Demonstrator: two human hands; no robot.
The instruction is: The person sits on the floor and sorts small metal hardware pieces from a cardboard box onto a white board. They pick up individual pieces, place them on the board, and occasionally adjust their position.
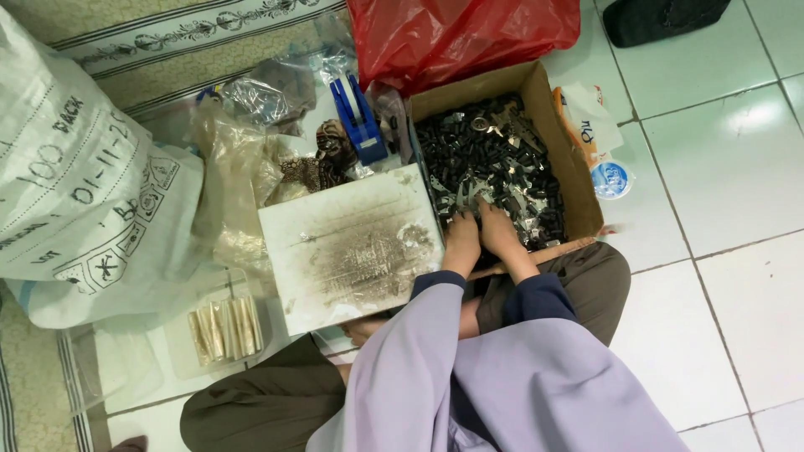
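Observation:
I sit cross-legged on the floor. Both hands reach into an open cardboard box that holds many small black parts mixed with some silvery metal pieces. My left hand and my right hand lie side by side at the near end of the box, fingers dug into the pile. Their fingertips are buried, so I cannot see what they grip. A stained white board lies just left of the box, against my left hand.
A big white woven sack lies at left, clear plastic bags beside it. A blue tape dispenser and a red plastic bag sit beyond the box. A packet of pale strips lies near my knee. White floor tiles spread right.

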